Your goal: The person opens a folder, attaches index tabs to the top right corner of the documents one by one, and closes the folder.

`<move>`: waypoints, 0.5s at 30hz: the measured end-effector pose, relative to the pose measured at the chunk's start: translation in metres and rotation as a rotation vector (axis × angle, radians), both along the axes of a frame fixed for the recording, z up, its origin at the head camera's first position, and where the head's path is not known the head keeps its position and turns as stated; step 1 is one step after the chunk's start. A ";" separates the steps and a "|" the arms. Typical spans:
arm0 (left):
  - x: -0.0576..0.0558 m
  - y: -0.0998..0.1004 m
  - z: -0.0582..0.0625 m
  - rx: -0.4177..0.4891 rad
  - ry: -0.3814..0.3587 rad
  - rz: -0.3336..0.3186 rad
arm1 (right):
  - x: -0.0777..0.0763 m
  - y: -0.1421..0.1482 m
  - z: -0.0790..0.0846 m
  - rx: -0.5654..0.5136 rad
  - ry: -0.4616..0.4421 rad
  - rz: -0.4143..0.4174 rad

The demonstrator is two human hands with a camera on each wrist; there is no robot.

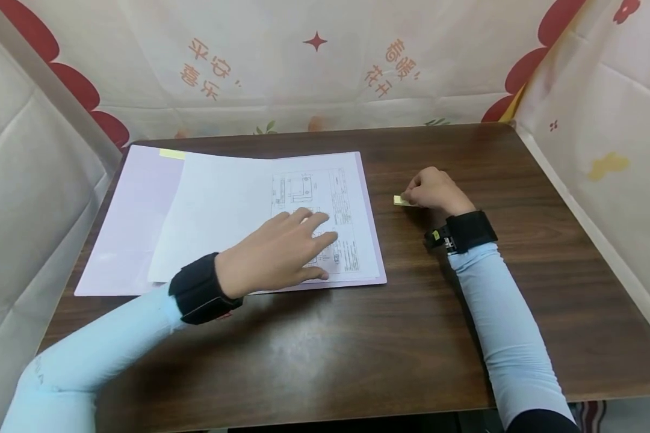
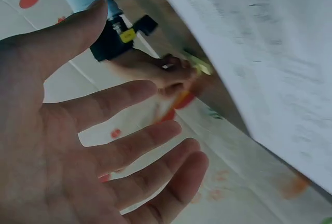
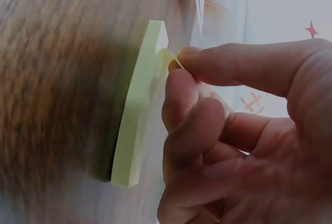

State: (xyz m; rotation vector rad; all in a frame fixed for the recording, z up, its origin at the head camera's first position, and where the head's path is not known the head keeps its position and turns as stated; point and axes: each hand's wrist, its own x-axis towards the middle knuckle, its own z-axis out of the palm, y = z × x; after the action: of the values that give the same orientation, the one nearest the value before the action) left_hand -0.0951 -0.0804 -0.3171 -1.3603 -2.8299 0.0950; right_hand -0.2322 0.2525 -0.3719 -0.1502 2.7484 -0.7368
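While the right hand [image 1: 436,190] pinches one yellow sheet [image 3: 165,56] | left hand [image 1: 276,251] spread loose | one pad [image 3: 132,115] | one folder [image 1: 121,228]

Soft glare on table [image 1: 303,352].

The cloth wall [image 1: 314,78] bears two groups of orange Chinese characters, each set in two slanting pairs with a small comma-like mark at its right. The left group [image 1: 220,67] seems to read 平安喜乐. The right group [image 1: 406,66] looks reversed and is harder to make out; it may be 春暖花开, its first character least certain. In the right wrist view, part of an orange character [image 3: 252,102] shows on the cloth, too incomplete to read. The printed sheet [image 1: 352,210] carries line drawings with lettering and rows of small print, too small to read in the head view and blurred in the left wrist view.
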 end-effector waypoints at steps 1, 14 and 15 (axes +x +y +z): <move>-0.003 0.007 0.003 -0.013 -0.003 -0.015 | 0.000 0.001 0.001 -0.005 0.000 0.005; -0.082 0.095 -0.014 -0.081 -0.118 -0.139 | 0.001 0.023 0.021 -0.022 -0.024 0.046; -0.088 0.103 -0.017 -0.085 -0.120 -0.146 | 0.001 0.024 0.022 -0.024 -0.028 0.038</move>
State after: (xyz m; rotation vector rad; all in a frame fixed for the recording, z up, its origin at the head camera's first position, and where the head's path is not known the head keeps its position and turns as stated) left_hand -0.1826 0.0223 -0.3343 -1.6392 -2.8396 0.1386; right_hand -0.2312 0.2761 -0.3502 -0.1955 2.7027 -0.7565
